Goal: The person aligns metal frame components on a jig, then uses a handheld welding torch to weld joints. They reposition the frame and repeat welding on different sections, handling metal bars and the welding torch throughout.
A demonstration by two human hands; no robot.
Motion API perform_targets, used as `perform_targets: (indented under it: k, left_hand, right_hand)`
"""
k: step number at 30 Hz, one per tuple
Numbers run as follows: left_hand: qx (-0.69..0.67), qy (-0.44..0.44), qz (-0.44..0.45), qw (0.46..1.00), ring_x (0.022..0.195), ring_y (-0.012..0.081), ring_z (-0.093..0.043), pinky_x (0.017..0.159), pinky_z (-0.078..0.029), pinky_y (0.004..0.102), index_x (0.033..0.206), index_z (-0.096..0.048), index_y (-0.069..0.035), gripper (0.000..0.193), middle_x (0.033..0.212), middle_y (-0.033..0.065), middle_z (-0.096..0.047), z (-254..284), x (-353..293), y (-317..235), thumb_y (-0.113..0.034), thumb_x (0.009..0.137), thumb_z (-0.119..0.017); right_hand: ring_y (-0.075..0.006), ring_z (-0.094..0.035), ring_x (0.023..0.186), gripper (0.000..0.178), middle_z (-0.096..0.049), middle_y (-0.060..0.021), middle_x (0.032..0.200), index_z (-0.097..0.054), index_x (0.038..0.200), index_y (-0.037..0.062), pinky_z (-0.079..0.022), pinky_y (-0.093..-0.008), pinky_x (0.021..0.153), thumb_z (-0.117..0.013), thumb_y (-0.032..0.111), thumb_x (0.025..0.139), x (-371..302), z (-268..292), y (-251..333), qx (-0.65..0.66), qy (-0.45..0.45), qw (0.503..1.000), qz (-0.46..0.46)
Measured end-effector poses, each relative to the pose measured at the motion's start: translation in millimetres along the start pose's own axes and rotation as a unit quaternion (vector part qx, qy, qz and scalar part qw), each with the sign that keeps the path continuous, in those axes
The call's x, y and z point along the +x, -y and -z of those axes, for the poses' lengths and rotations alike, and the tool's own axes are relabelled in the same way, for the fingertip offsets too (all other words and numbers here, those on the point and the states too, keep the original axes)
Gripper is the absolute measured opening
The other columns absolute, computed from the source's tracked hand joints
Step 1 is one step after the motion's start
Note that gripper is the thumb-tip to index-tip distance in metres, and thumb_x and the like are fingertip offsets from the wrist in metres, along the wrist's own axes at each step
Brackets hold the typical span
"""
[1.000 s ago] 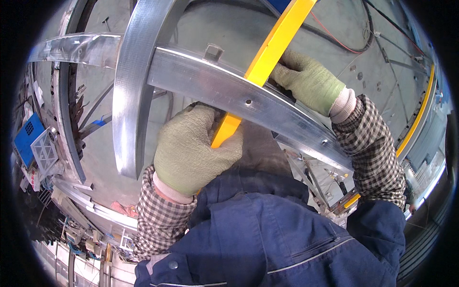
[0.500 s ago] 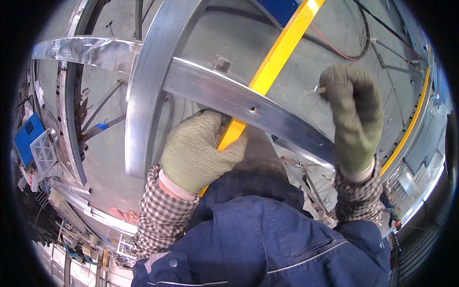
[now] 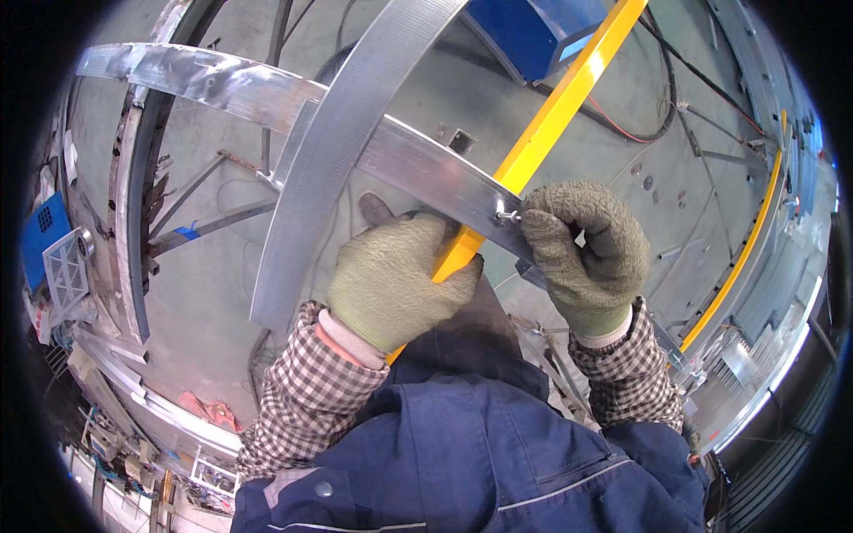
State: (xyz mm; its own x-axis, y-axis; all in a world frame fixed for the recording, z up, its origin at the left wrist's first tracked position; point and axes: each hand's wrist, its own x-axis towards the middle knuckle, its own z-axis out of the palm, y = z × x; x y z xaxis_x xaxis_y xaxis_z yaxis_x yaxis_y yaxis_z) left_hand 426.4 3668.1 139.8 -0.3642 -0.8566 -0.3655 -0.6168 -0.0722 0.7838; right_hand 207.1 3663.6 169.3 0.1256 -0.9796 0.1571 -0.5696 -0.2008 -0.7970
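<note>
My left hand (image 3: 395,280), in a grey-green work glove, is closed around the lower part of a yellow bar (image 3: 555,115). The bar runs up and away to the right, passing under a silvery metal beam (image 3: 435,169). My right hand (image 3: 586,249), gloved the same way, pinches a small shiny screw (image 3: 507,215) between thumb and forefinger. The screw is against the beam's upper face, right of where the bar crosses; how far it sits in the hole there is hard to tell. A wide curved metal piece (image 3: 351,124) meets the beam's left end.
Another curved metal strip (image 3: 204,84) joins from the left. A blue machine (image 3: 511,35) stands on the floor beyond the bar, with dark cables (image 3: 671,98) beside it. At far left is a blue box (image 3: 42,235); a pink cloth (image 3: 209,409) lies lower left.
My right hand has come down and left from the air to the beam, bringing the screw to its face. My left hand keeps its grip on the yellow bar; the whole view has shifted somewhat.
</note>
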Motion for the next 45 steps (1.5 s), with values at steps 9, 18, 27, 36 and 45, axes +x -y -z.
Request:
perform_targets:
  k: [9, 18, 27, 36, 45]
  left_hand:
    - [-0.023, 0.017, -0.007, 1.000, 0.088, 0.0364, -0.077, 0.076, -0.061, 0.0467, 0.113, -0.074, -0.008, 0.036, 0.097, 0.0155, -0.077, 5.0, 2.0, -4.4, -0.037, 0.091, -0.076]
    - [-0.019, 0.069, 0.021, 0.997, 0.094, 0.0364, -0.078, 0.082, -0.062, 0.0457, 0.112, -0.076, -0.007, 0.047, 0.102, 0.0170, -0.079, 12.0, 1.9, -3.5, -0.049, 0.091, -0.078]
    - [-0.068, -0.180, -0.164, 0.967, 0.064, 0.0160, -0.068, 0.061, -0.055, 0.0306, 0.112, -0.078, 0.002, 0.040, 0.077, 0.0107, -0.072, 65.6, -45.6, -8.8, -0.030, 0.091, -0.090]
    - [-0.035, -0.188, 0.062, 0.980, 0.060, 0.0093, -0.049, 0.055, -0.042, 0.0306, 0.114, -0.077, -0.006, 0.049, 0.069, 0.0026, -0.056, 98.7, -11.8, 34.3, -0.044, 0.088, -0.091]
    - [-0.016, -0.210, 0.073, 0.975, 0.063, 0.0117, -0.052, 0.058, -0.044, 0.0329, 0.108, -0.075, -0.006, 0.050, 0.070, 0.0032, -0.055, 89.5, -12.4, 46.5, -0.049, 0.089, -0.088]
  right_hand:
    - [-0.0265, -0.078, 0.082, 0.027, -0.079, -0.0094, 0.100, -0.077, 0.103, 0.0100, -0.062, -0.0381, 0.067, -0.091, 0.014, 0.079, -5.0, 1.8, 4.3, -0.158, 0.058, 0.975, 0.143]
    - [-0.0319, -0.077, 0.088, 0.031, -0.078, -0.0121, 0.104, -0.077, 0.108, 0.0086, -0.062, -0.0401, 0.075, -0.090, 0.013, 0.080, 8.6, -1.0, 18.8, -0.209, 0.076, 0.971, 0.084]
    - [-0.0393, -0.071, 0.120, 0.078, -0.071, -0.0212, 0.133, -0.064, 0.141, 0.0040, -0.057, -0.0481, 0.102, -0.092, 0.042, 0.078, -22.0, 16.3, 23.1, -0.293, 0.151, 0.939, -0.094]
    - [-0.0372, -0.074, 0.109, 0.060, -0.075, -0.0170, 0.120, -0.067, 0.133, 0.0088, -0.060, -0.0482, 0.092, -0.086, 0.039, 0.085, -25.9, 2.2, 15.3, -0.269, 0.147, 0.937, -0.168]
    - [-0.0352, -0.074, 0.109, 0.059, -0.075, -0.0141, 0.121, -0.068, 0.132, 0.0093, -0.060, -0.0465, 0.092, -0.084, 0.044, 0.088, -21.5, 1.5, 20.2, -0.261, 0.153, 0.935, -0.183]
